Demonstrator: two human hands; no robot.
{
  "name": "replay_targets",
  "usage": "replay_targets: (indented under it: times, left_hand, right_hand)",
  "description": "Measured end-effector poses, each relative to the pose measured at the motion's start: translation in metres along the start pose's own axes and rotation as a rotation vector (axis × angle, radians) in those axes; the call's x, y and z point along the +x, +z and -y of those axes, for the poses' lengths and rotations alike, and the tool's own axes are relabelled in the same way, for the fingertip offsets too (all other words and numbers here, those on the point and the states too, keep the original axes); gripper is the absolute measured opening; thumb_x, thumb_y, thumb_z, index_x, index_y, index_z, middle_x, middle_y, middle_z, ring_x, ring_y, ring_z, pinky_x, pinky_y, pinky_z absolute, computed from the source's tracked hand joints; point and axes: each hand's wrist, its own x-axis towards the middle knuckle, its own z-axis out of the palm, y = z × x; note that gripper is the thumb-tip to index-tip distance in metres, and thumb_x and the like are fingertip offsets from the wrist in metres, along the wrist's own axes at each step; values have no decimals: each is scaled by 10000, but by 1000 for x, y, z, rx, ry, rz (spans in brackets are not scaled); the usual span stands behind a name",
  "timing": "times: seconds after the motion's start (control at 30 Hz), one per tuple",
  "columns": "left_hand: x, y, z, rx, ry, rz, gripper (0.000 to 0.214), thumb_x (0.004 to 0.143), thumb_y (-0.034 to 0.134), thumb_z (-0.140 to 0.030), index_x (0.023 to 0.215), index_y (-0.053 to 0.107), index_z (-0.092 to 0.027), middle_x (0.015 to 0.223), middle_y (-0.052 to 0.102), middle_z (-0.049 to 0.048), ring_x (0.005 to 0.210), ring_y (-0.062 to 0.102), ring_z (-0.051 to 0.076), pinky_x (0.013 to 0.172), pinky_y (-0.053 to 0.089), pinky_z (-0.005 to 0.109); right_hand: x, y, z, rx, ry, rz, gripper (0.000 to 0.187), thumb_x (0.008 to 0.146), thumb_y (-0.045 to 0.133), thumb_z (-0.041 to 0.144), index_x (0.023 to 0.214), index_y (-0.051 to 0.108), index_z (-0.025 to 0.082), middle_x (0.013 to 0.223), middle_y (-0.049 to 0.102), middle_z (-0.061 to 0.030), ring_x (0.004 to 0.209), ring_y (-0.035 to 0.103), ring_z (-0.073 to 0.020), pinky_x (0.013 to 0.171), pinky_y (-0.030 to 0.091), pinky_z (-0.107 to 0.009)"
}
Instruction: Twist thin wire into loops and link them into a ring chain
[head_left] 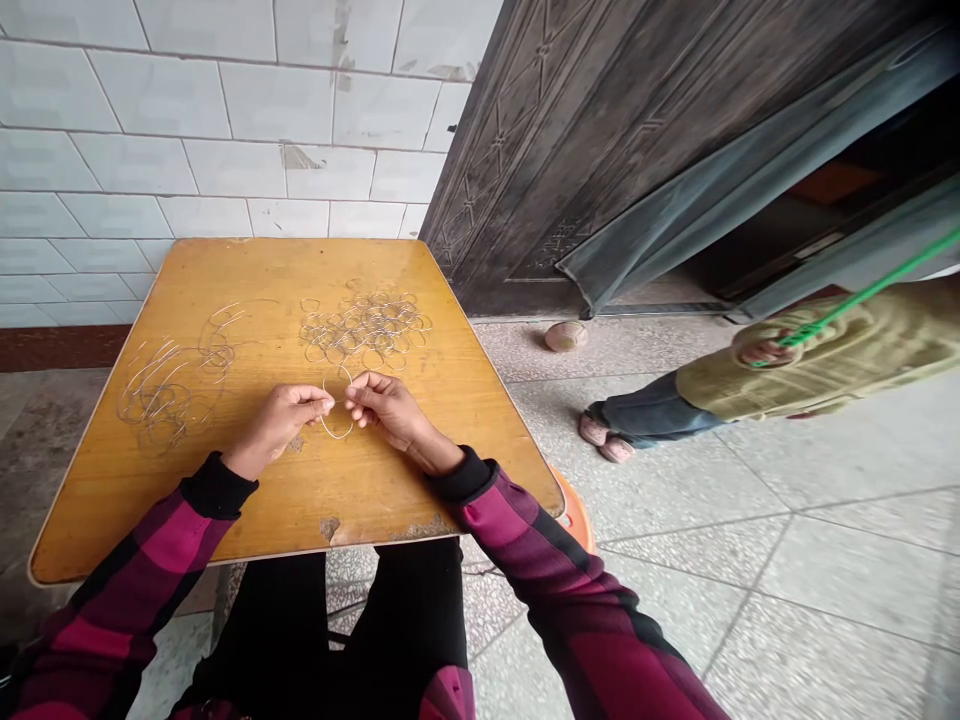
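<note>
A thin wire ring is pinched between both of my hands over the middle of the wooden table. My left hand grips its left side with closed fingers. My right hand pinches the top right of the ring. Just beyond my hands lies a heap of several finished wire rings. A tangle of loose curved wires rests to the left of my left hand.
A white tiled wall stands behind the table and a dark carved door to the right. Another person in a yellow-green top bends over the tiled floor at right, near a green cord. An orange stool edge shows beside the table.
</note>
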Motion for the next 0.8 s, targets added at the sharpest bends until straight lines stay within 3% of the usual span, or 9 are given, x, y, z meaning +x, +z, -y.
replay_targets:
  times: [0.17,0.4,0.47,0.6,0.67,0.8]
  left_hand:
    - [-1,1,-2,117,-18,-2,196,745,576,-323,669,616,-147,577,526,-25,551,452,102,559,354,243]
    - [-3,3,2,96,-47,15,210,761,565,-340,679,604,-150,574,500,-31,548,442,102,530,333,233]
    - [-2,5,3,112,-44,15,196,753,568,-334,689,608,-153,587,521,-30,544,448,102,528,338,233]
    - [-2,7,3,222,-21,42,175,746,553,-304,667,611,-159,574,521,-35,521,428,98,523,330,237]
    - [-2,7,3,270,-9,73,196,749,551,-310,630,595,-161,545,486,-40,513,408,97,522,314,241]
    - [-3,7,3,272,-39,169,192,736,557,-311,631,609,-159,557,501,-28,528,422,103,537,321,249]
  right_hand:
    - [3,-2,0,-127,-78,-7,263,646,774,289,784,588,163,637,603,51,459,533,-49,412,415,-157]
    - [3,-7,1,-113,-35,66,255,704,723,325,842,587,159,757,639,1,628,628,-95,615,530,-239]
    - [2,-8,2,-258,-129,36,255,738,690,296,935,599,160,812,639,-11,646,618,-103,612,520,-250]
    - [0,-9,5,-772,-466,-34,319,832,593,205,1147,619,164,945,648,-59,793,607,-137,709,503,-278]
    - [1,-11,5,-931,-594,31,282,872,560,197,1138,648,166,950,653,-75,851,606,-152,751,499,-288]
    - [6,-18,1,-1024,-778,230,254,935,471,184,1007,715,171,916,665,-82,816,628,-140,725,506,-264]
